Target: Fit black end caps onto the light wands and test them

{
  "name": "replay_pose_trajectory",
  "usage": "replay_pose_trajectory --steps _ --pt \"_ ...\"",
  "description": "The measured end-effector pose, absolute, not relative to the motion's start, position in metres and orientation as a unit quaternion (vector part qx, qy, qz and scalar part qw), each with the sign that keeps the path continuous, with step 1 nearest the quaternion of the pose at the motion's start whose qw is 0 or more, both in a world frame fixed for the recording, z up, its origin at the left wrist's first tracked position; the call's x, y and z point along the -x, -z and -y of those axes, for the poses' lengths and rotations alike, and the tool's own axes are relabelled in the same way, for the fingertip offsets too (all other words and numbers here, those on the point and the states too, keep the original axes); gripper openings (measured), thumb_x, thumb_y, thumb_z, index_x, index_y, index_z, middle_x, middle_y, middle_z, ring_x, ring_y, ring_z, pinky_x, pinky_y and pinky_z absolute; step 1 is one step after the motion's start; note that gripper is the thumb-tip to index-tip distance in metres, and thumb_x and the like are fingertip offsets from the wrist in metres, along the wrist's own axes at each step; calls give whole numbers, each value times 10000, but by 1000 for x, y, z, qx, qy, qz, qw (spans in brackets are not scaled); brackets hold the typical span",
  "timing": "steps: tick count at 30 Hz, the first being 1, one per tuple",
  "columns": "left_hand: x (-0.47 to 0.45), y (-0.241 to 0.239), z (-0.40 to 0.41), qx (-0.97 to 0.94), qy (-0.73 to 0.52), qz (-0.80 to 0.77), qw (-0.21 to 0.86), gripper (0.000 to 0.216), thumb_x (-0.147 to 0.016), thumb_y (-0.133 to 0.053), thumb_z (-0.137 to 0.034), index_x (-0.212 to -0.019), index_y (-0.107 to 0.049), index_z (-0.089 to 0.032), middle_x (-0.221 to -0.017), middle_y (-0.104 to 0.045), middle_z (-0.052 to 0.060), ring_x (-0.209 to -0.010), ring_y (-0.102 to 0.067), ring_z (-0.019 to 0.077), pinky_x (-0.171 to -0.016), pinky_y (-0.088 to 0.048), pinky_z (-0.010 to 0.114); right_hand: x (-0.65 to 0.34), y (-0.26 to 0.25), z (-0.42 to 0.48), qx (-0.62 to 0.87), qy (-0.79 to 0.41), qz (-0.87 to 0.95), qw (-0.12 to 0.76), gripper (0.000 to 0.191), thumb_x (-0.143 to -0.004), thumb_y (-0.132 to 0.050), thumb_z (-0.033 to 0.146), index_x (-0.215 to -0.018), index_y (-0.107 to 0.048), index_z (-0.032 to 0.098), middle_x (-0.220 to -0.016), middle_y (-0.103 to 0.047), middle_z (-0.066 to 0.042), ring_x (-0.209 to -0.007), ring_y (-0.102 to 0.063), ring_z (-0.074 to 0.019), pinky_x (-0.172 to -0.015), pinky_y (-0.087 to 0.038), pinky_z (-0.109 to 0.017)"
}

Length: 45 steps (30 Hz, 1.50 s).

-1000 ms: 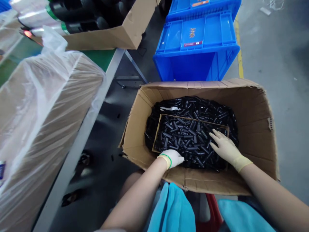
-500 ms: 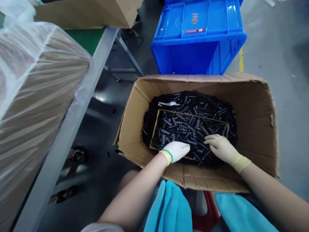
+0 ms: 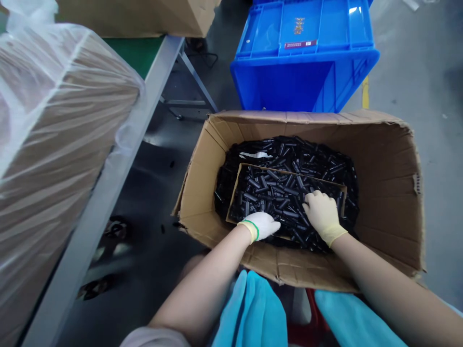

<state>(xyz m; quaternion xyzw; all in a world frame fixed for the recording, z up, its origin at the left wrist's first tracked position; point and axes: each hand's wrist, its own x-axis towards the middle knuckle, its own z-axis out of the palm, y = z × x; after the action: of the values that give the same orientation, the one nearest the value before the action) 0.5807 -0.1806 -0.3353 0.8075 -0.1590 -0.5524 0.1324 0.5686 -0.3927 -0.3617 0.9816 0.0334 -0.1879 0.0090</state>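
Small black cylindrical plastic parts (image 3: 278, 193) lie heaped in a shallow inner cardboard box (image 3: 231, 205), which sits among more such parts inside a large open carton (image 3: 197, 193). My left hand (image 3: 263, 224), in a white glove with a green-edged cuff, rests at the near side of the inner box. Its thumb points right; the other fingers are mostly hidden. My right hand (image 3: 321, 212), in a pale glove, lies on the parts at the right side of the inner box. Its fingers bend down and close over the heap; what they grip is hidden.
A blue plastic crate (image 3: 304, 53) stands on its side just beyond the carton. At left is a metal-edged table (image 3: 133, 120) with a plastic-wrapped box (image 3: 68, 115). Blue fabric (image 3: 253, 313) covers my lap, and a red stool (image 3: 314, 318) shows below the carton.
My right hand has turned more upright and shifted slightly left, its fingers now bent into the parts. My left hand has drawn back a little, its fingers curled down. The view has shifted slightly.
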Motion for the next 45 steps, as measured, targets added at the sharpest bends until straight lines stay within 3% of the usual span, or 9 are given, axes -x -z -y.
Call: replay_pose_trajectory --steps 6,13,20,29,33,37,39,42,45 --pt "-584 330 180 -798 565 163 133 466 -977 -452 -546 -989 -689 -145 -1062 -712 86 -1025 -658 218 -960 -481 452 -566 365 396 -976 202 -83 6 240 -975 -458 209 -1050 -686 215 -1014 -619 -112 -930 -585 -248 -731 -348 -340" --pt "-584 330 181 -792 572 172 126 454 -985 -447 -531 -935 -683 -146 -980 -710 67 -937 -665 201 -901 -507 420 -565 366 389 -983 178 -44 28 319 -921 -587 366 -1127 -617 125 -1047 -588 -153 -960 -565 -308 -751 -372 -386" --pt "-583 332 185 -790 570 190 122 424 -973 -479 -521 -954 -681 -149 -1014 -707 72 -970 -655 206 -929 -490 431 -565 369 384 -981 191 -43 19 272 -919 -591 397 -1039 -652 160 -1069 -589 -148 -984 -559 -301 -779 -387 -399" --pt "-582 335 183 -788 570 193 129 468 -970 -451 -556 -926 -689 -155 -993 -719 72 -958 -662 205 -928 -481 423 -565 366 377 -979 198 31 -35 217 -847 -642 291 -984 -696 132 -1019 -607 -154 -945 -604 -314 -770 -443 -419" --pt "-581 335 182 -785 571 196 138 509 -988 -372 -520 -863 -706 -158 -893 -729 78 -855 -671 201 -847 -492 384 -587 345 416 -979 169 85 -81 335 -872 -602 424 -1078 -681 172 -1063 -629 -137 -991 -622 -278 -813 -478 -370" --pt "-580 335 182 -778 574 207 146 514 -936 -352 -465 -782 -746 -173 -806 -738 96 -793 -680 242 -753 -482 342 -606 329 488 -974 153 152 -68 605 -898 -560 427 -1341 -535 16 -1240 -573 -274 -1114 -594 -343 -886 -476 -387" --pt "-579 333 184 -769 580 218 155 499 -902 -368 -463 -767 -757 -181 -769 -736 86 -743 -675 247 -705 -478 332 -599 333 513 -963 207 160 -67 472 -858 -604 353 -1197 -651 28 -1111 -645 -269 -956 -658 -348 -787 -502 -398" --pt "-574 328 195 -751 589 239 182 478 -875 -389 -482 -786 -764 -200 -760 -738 57 -709 -666 229 -687 -485 318 -573 350 516 -938 311 117 -103 95 -759 -665 224 -758 -734 158 -723 -697 -121 -663 -674 -267 -636 -506 -343" --pt "-564 322 217 -729 587 270 225 471 -875 -400 -522 -877 -768 -228 -888 -759 37 -825 -680 227 -763 -499 307 -548 369 490 -928 338 70 -142 102 -767 -662 252 -741 -721 174 -766 -722 -105 -711 -693 -256 -653 -518 -321"
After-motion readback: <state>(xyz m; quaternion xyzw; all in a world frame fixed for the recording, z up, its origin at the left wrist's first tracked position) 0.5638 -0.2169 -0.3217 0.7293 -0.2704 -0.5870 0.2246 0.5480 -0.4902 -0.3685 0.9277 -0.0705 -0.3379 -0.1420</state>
